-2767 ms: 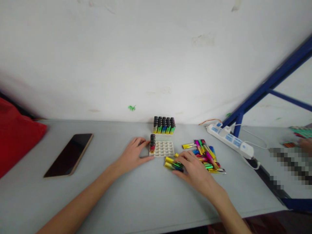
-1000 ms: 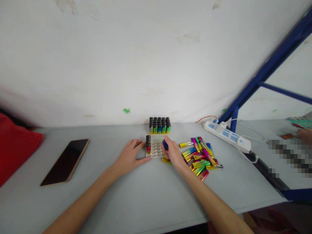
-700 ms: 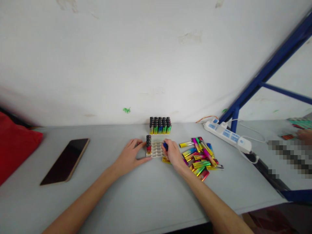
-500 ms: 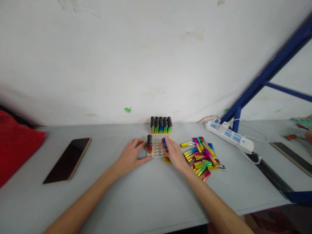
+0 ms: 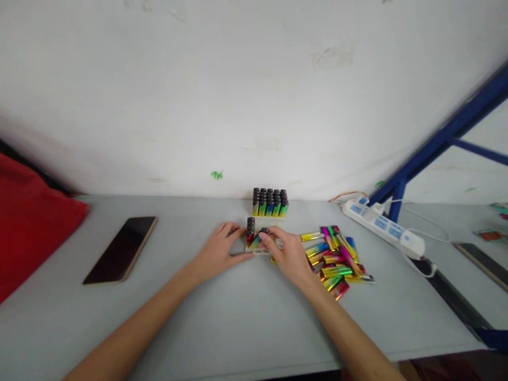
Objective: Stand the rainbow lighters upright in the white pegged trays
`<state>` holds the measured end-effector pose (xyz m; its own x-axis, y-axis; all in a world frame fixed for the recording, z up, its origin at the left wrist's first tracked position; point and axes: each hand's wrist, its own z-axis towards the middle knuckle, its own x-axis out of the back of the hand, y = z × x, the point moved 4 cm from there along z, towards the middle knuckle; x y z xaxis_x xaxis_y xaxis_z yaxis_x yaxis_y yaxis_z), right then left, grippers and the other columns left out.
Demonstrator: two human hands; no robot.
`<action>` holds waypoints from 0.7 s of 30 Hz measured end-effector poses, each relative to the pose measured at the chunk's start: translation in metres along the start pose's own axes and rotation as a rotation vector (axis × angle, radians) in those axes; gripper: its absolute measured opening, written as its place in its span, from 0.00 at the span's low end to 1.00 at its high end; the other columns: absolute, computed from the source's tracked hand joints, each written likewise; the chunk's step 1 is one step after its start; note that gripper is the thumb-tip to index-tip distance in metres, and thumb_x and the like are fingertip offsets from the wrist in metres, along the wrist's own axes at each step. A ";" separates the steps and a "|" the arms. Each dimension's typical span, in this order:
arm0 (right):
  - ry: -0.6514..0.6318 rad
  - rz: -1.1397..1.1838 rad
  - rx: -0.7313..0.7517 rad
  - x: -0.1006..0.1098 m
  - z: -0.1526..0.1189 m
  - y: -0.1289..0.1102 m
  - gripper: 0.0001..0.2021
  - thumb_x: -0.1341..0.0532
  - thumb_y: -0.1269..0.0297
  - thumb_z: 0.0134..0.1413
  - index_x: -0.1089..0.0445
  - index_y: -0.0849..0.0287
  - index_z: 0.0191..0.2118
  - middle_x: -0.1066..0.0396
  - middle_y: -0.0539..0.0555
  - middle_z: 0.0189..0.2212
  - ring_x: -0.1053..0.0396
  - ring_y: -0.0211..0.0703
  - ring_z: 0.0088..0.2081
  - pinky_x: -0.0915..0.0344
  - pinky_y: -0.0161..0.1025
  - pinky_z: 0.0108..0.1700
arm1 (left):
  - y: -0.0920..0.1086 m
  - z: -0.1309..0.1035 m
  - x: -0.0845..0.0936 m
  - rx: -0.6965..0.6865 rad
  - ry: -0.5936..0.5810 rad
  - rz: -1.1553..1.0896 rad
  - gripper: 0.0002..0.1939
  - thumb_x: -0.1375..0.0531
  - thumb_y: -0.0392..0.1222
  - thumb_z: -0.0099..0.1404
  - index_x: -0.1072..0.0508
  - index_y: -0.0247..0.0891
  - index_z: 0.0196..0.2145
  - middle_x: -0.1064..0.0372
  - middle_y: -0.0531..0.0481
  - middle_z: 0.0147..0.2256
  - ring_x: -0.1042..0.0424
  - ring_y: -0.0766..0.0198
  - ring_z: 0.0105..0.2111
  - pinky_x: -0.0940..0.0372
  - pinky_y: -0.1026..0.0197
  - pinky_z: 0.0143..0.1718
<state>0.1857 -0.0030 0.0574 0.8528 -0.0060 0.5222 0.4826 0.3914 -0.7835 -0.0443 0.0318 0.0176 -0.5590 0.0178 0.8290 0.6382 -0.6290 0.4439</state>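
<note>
- Your left hand (image 5: 220, 253) lies flat, steadying the white plastic tray (image 5: 265, 246).
- Your right hand (image 5: 289, 254) pinches one shiny rainbow lighter (image 5: 257, 239); next, stand it straight in a hole.

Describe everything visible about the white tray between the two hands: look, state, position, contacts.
The white tray is a small, flat, plastic-looking holder lying on the grey table, in front of a full block of upright lighters. Most of it is hidden by the hands. One row of black-capped lighters stands along its left edge. The left hand rests against its left side; the right hand reaches over it with a tilted lighter in its grip. A pile of loose lighters lies to its right.
</note>
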 end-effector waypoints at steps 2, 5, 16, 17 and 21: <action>-0.065 -0.022 0.024 -0.006 0.000 0.002 0.12 0.37 0.56 0.84 0.18 0.55 0.49 0.11 0.54 0.37 0.13 0.50 0.41 0.23 0.40 0.49 | 0.000 0.000 0.000 0.001 -0.001 -0.001 0.29 0.27 0.65 0.75 0.18 0.44 0.62 0.23 0.41 0.57 0.24 0.42 0.58 0.25 0.40 0.65; -0.120 -0.143 0.110 -0.010 0.002 0.006 0.11 0.36 0.58 0.85 0.18 0.55 0.49 0.12 0.56 0.40 0.13 0.51 0.43 0.24 0.41 0.48 | 0.000 0.000 -0.001 0.003 -0.002 0.006 0.29 0.27 0.63 0.75 0.18 0.43 0.62 0.23 0.40 0.57 0.24 0.42 0.59 0.26 0.39 0.66; -0.215 -0.592 0.171 -0.022 0.005 -0.021 0.15 0.34 0.52 0.84 0.17 0.58 0.50 0.13 0.62 0.44 0.16 0.55 0.46 0.28 0.46 0.51 | -0.004 0.000 -0.001 -0.007 -0.011 -0.008 0.27 0.29 0.65 0.76 0.19 0.44 0.61 0.22 0.40 0.58 0.24 0.42 0.59 0.25 0.40 0.65; -0.217 -0.599 0.162 -0.022 0.005 -0.021 0.16 0.35 0.51 0.84 0.17 0.58 0.49 0.13 0.61 0.44 0.16 0.55 0.46 0.29 0.47 0.52 | -0.005 0.000 -0.001 -0.011 -0.008 -0.007 0.27 0.29 0.65 0.76 0.18 0.44 0.61 0.22 0.41 0.58 0.24 0.42 0.58 0.25 0.40 0.65; -0.180 -0.521 0.143 0.004 0.006 -0.003 0.17 0.38 0.52 0.87 0.17 0.56 0.48 0.13 0.58 0.44 0.17 0.52 0.47 0.29 0.46 0.52 | -0.008 0.000 -0.001 -0.027 -0.001 0.021 0.29 0.29 0.66 0.76 0.19 0.42 0.62 0.22 0.40 0.57 0.23 0.42 0.58 0.24 0.39 0.65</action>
<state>0.1864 0.0011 0.0631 0.4558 -0.0799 0.8865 0.7881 0.4991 -0.3602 -0.0487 0.0368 0.0131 -0.5449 0.0053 0.8385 0.6354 -0.6499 0.4170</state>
